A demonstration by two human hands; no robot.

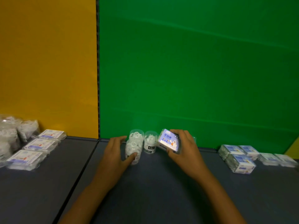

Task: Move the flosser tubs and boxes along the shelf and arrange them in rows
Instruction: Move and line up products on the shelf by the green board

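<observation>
A: So the left hand curls round the near clear tub mid-shelf, probably to slide it into line?

B: yep, and the right hand grips a blue box tilted beside the back tubs, likely starting a row

Dim in here, the light falling from above onto the green wall, which fades dark lower down. Soft shadows under both forearms. Boxes at far right and left look smeared; wide lens bends the edges
</observation>
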